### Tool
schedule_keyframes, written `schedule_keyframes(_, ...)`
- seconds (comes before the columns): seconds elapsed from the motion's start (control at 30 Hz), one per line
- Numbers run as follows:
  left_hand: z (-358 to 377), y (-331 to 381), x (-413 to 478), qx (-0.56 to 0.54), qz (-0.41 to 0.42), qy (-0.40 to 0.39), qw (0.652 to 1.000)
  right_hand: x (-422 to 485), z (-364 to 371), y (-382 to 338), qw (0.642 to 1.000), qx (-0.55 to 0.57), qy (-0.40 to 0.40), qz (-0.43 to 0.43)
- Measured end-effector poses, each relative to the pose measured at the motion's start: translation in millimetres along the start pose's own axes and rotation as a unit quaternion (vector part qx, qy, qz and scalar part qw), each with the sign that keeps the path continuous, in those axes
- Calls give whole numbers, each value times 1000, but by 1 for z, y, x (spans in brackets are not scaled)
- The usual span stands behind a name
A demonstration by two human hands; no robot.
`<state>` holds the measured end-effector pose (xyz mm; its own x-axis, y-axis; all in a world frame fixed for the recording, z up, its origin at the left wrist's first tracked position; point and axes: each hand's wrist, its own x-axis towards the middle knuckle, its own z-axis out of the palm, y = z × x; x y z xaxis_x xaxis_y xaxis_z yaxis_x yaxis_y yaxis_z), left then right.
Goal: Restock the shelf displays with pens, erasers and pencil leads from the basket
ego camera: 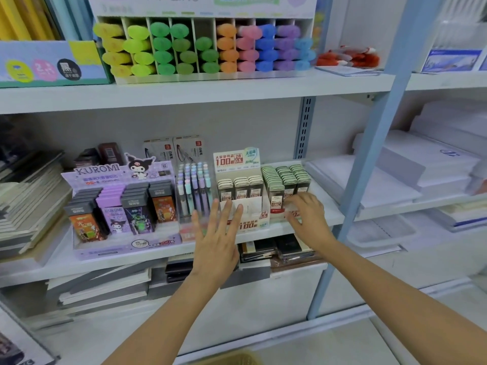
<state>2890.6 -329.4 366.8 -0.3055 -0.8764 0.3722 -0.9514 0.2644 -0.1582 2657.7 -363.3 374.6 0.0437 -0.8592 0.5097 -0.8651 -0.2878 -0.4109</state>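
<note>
At 9 o'clock, the purple Kuromi cardboard lead display [118, 206] sits full. Our left hand [216, 238], fingers spread straight, meets the white cardboard pencil-lead display [237, 164], likely steadying it. The yellow woven basket [232, 359] peeks in at 6 o'clock. Toward 3 o'clock, our right hand [308, 217] curls over the green-capped lead cases [287, 177]; we cannot tell if it grips.

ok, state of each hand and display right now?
left hand: open, fingers spread, holding nothing
right hand: fingers bent at green lead cases, grip unclear
green lead cases: rows full
white lead display: three cases at back, front slots empty
pens: upright, box full
highlighter rack: one column part-filled
</note>
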Motion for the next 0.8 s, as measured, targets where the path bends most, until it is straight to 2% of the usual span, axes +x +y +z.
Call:
schedule_keyframes(0.2, -4, 4, 2, -6, -5, -1, 1000, -4, -13, 6, 994, 96, -29, -31)
schedule_keyframes(0.43, -7, 6, 4, -20, -11, -21, 1000, -2, -25, 4, 994, 81, -59, -34)
schedule_keyframes(0.5, -11, 9, 7, -44, -4, -10, 999, 1, -34, 3, 995, 96, -12, -33)
schedule_keyframes(0.6, -21, 15, 17, -120, 13, 61, 991, 12, -48, 2, 985, 131, 105, -44)
schedule_keyframes(0.67, -29, 22, 29, -172, 26, 97, 980, 22, -53, 5, 974, 185, 128, 0)
schedule_keyframes(0.8, -33, 44, 58, -225, 18, 65, 972, 39, -49, 7, 944, 292, 11, 149)
